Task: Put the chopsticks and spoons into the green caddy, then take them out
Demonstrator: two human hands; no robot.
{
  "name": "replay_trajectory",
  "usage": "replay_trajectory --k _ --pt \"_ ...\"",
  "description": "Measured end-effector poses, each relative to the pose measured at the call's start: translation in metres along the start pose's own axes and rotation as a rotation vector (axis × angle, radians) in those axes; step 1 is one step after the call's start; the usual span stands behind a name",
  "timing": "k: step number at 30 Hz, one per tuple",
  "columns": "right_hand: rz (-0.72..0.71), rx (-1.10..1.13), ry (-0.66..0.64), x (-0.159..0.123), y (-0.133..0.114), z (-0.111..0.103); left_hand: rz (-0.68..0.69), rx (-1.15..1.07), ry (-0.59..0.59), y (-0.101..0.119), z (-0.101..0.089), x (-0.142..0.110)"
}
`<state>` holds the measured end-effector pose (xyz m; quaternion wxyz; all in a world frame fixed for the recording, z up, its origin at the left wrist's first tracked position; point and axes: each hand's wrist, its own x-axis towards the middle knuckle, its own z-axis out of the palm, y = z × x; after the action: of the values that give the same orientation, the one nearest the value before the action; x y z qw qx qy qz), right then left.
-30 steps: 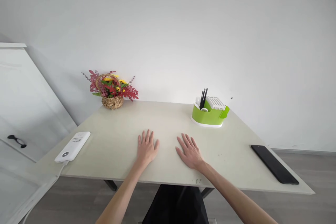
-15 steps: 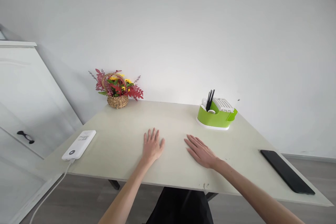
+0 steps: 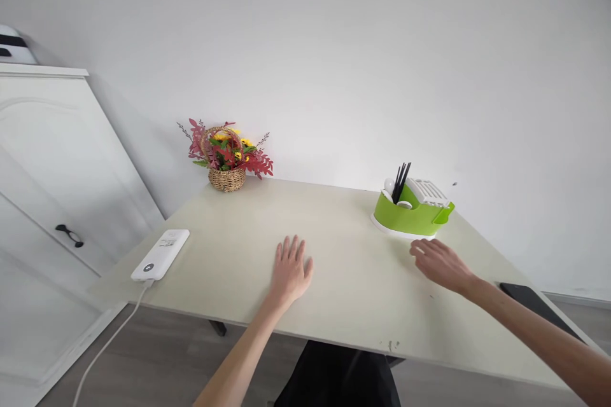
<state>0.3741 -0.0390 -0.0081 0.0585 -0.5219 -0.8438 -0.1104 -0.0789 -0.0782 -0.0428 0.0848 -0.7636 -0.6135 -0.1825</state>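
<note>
My left hand (image 3: 290,268) lies flat and open on the pale table (image 3: 229,248), fingers stretched out, holding nothing. My right hand (image 3: 440,263) hovers palm down just in front of a green and white holder (image 3: 411,213) with black sticks and white pieces in it. Its fingers are loosely extended and empty, a short gap from the holder's base.
A wicker basket of red and yellow flowers (image 3: 227,156) stands at the back left by the wall. A white power bank (image 3: 161,254) with a cable lies at the left edge. A black phone (image 3: 534,303) lies at the right, partly behind my forearm. A white cabinet (image 3: 57,203) stands left.
My right hand has lifted off the table and moved right and forward to the green holder. My left hand stayed flat. The camera has turned, shifting the scene rightward.
</note>
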Motion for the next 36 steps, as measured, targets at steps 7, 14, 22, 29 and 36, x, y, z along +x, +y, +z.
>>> replay_trajectory --k 7,14,22,29,36 --pt "0.493 -0.16 -0.01 -0.003 0.043 0.021 0.026 -0.021 0.024 0.001 -0.004 -0.014" --pt "0.459 -0.11 -0.042 0.018 0.03 0.034 0.027 -0.026 0.07 -0.001 -0.003 -0.017" --pt "0.4 -0.092 0.003 0.016 0.007 0.029 0.025 -0.009 0.064 -0.001 -0.004 -0.018" --pt "0.302 -0.061 0.114 0.005 -0.046 0.029 0.014 -0.028 0.063 0.0 -0.002 -0.019" --pt "0.189 -0.008 0.14 0.02 -0.096 0.019 0.01 -0.022 0.059 0.0 -0.004 -0.019"
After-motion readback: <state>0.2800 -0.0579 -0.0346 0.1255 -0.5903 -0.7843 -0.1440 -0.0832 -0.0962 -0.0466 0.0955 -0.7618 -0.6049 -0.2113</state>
